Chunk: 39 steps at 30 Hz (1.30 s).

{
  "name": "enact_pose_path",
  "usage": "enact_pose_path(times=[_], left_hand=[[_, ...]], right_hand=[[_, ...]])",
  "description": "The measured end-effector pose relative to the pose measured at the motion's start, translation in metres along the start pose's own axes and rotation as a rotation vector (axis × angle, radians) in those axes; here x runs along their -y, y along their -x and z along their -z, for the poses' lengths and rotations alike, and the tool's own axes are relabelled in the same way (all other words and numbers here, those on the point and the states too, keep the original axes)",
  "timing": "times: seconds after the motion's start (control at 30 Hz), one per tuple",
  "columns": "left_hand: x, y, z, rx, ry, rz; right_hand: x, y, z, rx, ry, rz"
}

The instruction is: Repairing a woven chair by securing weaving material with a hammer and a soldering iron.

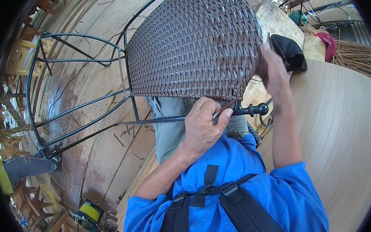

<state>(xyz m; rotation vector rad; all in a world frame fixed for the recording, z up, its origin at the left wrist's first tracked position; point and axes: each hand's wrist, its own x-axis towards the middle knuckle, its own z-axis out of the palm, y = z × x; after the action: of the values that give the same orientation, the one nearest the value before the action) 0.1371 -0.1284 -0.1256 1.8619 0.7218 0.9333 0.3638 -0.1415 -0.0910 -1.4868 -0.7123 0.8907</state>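
Observation:
Across my lap lies a chair with a black metal frame (80,60) and a panel of dark brown wicker weave (194,44). My left hand (204,121) is closed at the panel's near edge, pinching a flat brown weaving strip (225,108) between thumb and fingers. Beside it, a black metal post with a ball end (260,108) sticks out to the right. My right hand (275,72) is at the panel's right edge with its fingers stretched out along it, slightly blurred. The fingers' inner side is partly hidden, and I see nothing held there.
A pale wooden board (333,138) spreads out on the right. Beyond my right hand lie a black cap-like object (289,52), a red cloth (327,46) and a bundle of brown strands (358,60). A green-and-yellow spool (89,215) stands at lower left, near another person's leg (29,168).

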Motion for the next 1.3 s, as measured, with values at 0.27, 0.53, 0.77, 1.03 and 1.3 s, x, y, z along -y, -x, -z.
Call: enact_pose_path(times=[0.27,0.53,0.77,1.03,1.3], left_hand=[[0.003,0.004,-0.008,-0.129,-0.047,-0.086],[0.005,0.002,-0.007,-0.138,-0.035,-0.115],[0.01,0.002,-0.001,-0.116,-0.046,-0.147],[0.004,0.003,0.0,-0.114,-0.014,-0.1],[0.008,0.003,-0.008,-0.139,0.009,-0.132]], right_hand=[[-0.022,0.059,-0.015,0.332,-0.149,-0.2],[-0.028,0.057,-0.014,0.335,-0.207,-0.188],[-0.163,0.048,0.062,0.121,0.776,-0.3],[-0.273,0.105,0.105,0.182,1.415,0.436],[-0.258,0.093,0.103,0.294,0.852,-0.049]])
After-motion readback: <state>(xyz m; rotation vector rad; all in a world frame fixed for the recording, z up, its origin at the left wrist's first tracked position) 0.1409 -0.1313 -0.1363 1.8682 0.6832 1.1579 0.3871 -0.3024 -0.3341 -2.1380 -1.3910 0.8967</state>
